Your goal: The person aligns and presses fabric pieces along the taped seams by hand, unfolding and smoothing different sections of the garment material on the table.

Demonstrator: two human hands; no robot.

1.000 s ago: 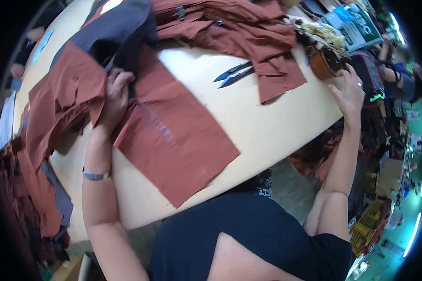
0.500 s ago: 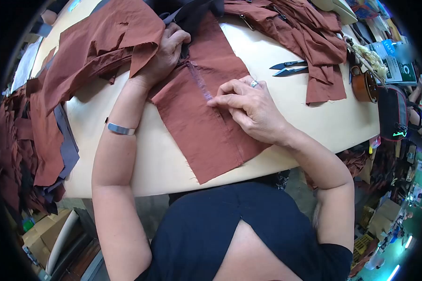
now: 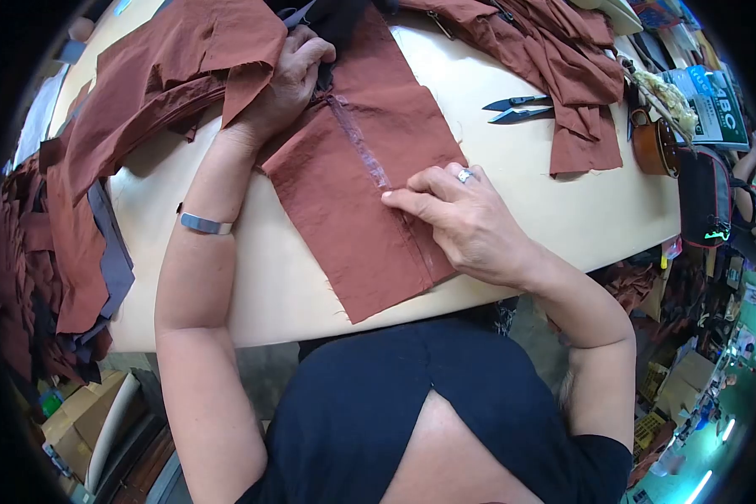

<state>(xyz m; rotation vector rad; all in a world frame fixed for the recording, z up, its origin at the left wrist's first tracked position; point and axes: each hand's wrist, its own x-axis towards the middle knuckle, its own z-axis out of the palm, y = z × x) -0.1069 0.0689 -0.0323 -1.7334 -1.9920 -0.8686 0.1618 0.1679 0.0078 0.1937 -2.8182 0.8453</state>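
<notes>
Left hand [image 3: 292, 82] looks clenched on gathered cloth [image 3: 321, 98], just beside the upper end of the glossy strip [image 3: 359, 144]. That strip's long axis slants down the rust-red fabric panel [image 3: 336, 227] toward the right hand [image 3: 470, 223], whose bent fingers meet the panel just beside its lower end; whether they pinch anything, I cannot tell.

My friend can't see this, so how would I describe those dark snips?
On the pale table, beyond the right hand, find the bunched rust-coloured cloth. Just left of its nearer end lie the snips: two dark, pointed blades, side by side. Unlike the wrinkled cloth beside them, they are slim and bladed.
</notes>
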